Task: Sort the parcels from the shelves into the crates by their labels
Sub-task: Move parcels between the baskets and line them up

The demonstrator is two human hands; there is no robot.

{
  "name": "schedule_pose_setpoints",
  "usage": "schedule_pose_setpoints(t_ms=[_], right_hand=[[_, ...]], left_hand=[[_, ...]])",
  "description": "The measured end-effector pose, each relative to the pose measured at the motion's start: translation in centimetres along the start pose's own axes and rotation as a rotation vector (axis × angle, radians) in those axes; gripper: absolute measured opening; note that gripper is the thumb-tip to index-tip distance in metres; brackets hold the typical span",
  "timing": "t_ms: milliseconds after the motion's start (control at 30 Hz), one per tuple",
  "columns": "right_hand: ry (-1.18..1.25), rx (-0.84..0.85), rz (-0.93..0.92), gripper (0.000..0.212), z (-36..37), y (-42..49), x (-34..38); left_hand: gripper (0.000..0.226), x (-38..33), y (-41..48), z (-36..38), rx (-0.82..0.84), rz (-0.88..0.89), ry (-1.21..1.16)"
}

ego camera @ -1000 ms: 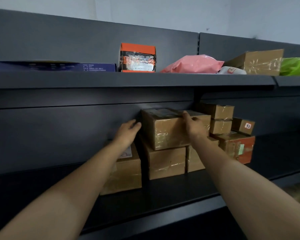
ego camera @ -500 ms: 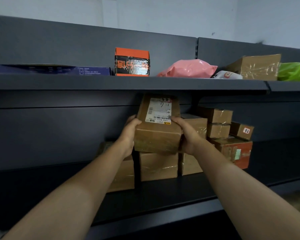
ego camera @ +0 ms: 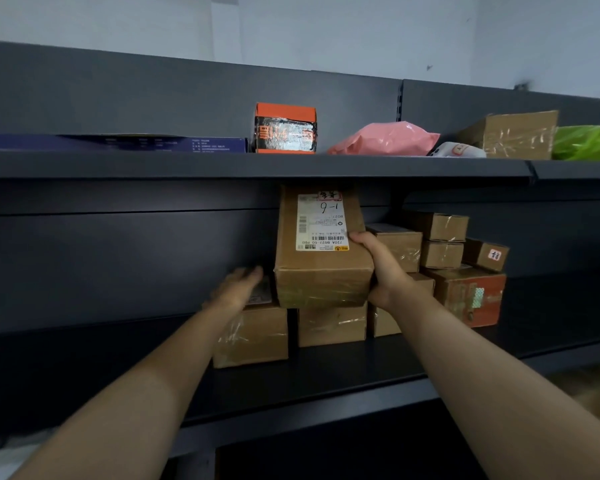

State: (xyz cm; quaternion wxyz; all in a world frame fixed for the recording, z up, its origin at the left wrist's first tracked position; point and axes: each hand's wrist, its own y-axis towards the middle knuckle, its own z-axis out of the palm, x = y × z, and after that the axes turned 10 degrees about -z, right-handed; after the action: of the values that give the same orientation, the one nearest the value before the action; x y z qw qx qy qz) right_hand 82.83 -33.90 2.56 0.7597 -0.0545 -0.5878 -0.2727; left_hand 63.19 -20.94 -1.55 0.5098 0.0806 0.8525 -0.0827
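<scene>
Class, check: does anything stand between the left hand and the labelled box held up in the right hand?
Nothing visible does. The left hand is just left of the box, over a lower box, with only a gap between.

parcel (ego camera: 323, 282) | label (ego camera: 322, 221) | printed "720A B022-00 P00" | handwritten "9-1", or inverted "1-6"

wall (ego camera: 326, 29): pale, plain, at top | floor (ego camera: 591, 393): brownish, blurred, lower right

Lower shelf (ego camera: 84, 368): open room left of the carton row (ego camera: 331, 325), reachable from the front. Upper shelf (ego camera: 222, 168) sits close over the held parcel (ego camera: 323, 271); stacked boxes (ego camera: 442, 252) crowd its right side.
</scene>
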Motion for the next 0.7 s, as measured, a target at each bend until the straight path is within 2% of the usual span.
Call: schedule_pose_setpoints(t_ms=[33,100,167,300,400,467,567,633,700], right_hand=[[-0.012,-0.012,-0.001,0.044,0.0,-0.6,0.0],[-0.027,-0.022,0.005,0.032,0.0,-1.7,-0.1],[-0.012,-0.029,0.004,0.029,0.2,-2.8,-0.4],[-0.02,-0.028,0.019,0.035,1.1,-5.0,-1.5],[-0.098,-0.006,0.058,0.05,2.1,-6.6,-2.6],[-0.141,0.004,0.085,0.059,3.0,-7.6,-3.5],[-0.142,0.024,0.132,0.061,4.6,-9.0,-4.8],[-0.138,0.032,0.144,0.055,5.5,-9.8,-5.5],[-0.119,0.019,0.144,0.045,6.1,-10.7,-5.9]], left_hand=[[0.083,1.4,1.4,-0.1,0.005,-0.012,0.172],[0.064,3.0,1.9,-0.5,0.025,0.014,0.353],[0.046,3.0,-0.5,-1.1,-0.008,0.073,0.371],[0.041,4.1,-2.1,-3.3,-0.154,0.09,0.462],[0.04,5.5,-3.2,-5.8,-0.134,0.079,0.436],[0.037,6.5,-4.3,-7.3,-0.178,0.101,0.437],[0.031,8.2,-5.6,-9.1,-0.281,0.162,0.399],[0.031,9.1,-6.0,-10.0,-0.26,0.204,0.261],[0.051,10.0,-6.1,-10.9,-0.176,0.144,-0.006]])
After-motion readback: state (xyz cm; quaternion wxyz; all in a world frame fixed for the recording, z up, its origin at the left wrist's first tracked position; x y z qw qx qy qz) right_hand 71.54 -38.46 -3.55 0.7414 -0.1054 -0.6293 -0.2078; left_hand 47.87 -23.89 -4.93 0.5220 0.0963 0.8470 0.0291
